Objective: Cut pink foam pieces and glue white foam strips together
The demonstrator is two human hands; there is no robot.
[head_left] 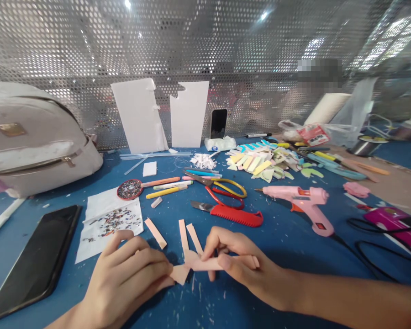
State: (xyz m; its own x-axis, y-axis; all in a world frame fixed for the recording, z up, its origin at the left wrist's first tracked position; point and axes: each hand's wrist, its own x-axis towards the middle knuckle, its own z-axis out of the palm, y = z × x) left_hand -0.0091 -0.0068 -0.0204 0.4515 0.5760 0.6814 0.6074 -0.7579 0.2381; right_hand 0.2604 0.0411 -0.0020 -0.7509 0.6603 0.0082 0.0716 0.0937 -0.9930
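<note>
My left hand [128,276] is closed at the front of the blue table, fingertips pinching one end of a pale pink foam piece [181,274]. My right hand [239,260] grips a longer pale pink strip [210,264] between thumb and fingers. The two pieces meet between my hands; whether they are joined I cannot tell. Just beyond them lie two narrow pink strips [184,235], and a shorter strip [155,233] rests to their left. Behind these are a red utility knife [236,214] with its blade out and red-and-yellow-handled scissors [226,187].
A pink glue gun [301,196] lies at right, its cord trailing frontward. At left are a phone [34,260], a paper with beads [102,228] and a pale backpack [37,141]. Markers [167,189], a heap of foam scraps [260,162] and white boards [140,116] stand farther back.
</note>
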